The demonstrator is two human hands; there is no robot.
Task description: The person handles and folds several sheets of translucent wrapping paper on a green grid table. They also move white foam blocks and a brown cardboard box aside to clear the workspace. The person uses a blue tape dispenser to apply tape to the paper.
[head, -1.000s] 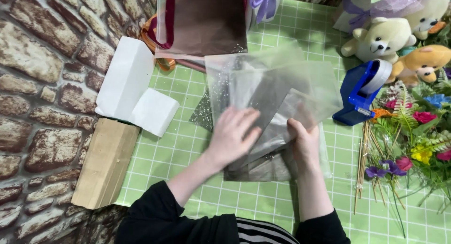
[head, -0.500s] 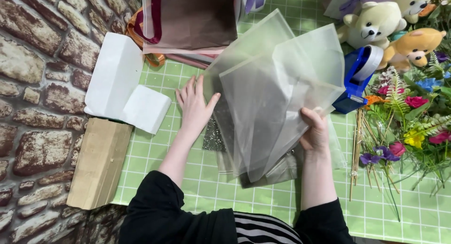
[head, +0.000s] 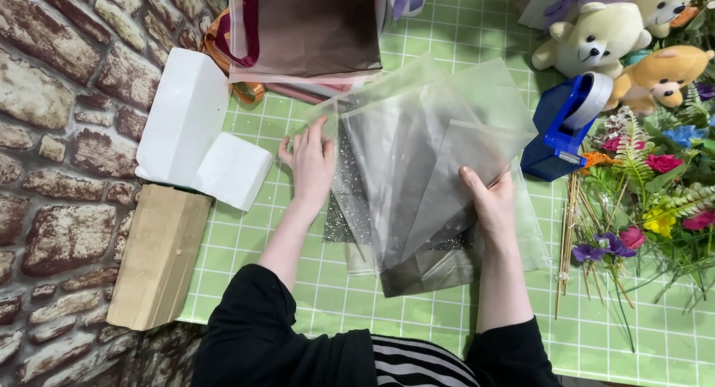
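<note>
Across the table: a green checked cloth [head: 417, 29] covered the whole work surface, ending at a brick-patterned wall on the left.
Sheets: a stack of clear, slightly frosted plastic sheets [head: 424, 156] lay fanned at the middle of the table, tilted up toward the right, corners splayed far and right; a dark glittery sheet [head: 344, 208] showed beneath them.
Paper bag: a brown glossy bag [head: 313, 29] lay at the far edge, just beyond the sheets.
White foam block: [head: 190, 130] sat left of the sheets, a cardboard box [head: 160, 257] near it.
Right side: a blue tape dispenser [head: 562, 126], plush bears [head: 596, 37] and artificial flowers [head: 655, 186] crowded that edge.
Left hand: [head: 309, 163] fingers spread, flat on the left edge of the sheets.
Right hand: [head: 491, 204] pinching the sheets' right edge, thumb on top.
Change: half a second before, the sheets stood higher; they had since dropped toward the cloth.
Open room: bare cloth remained near the body and near right.
</note>
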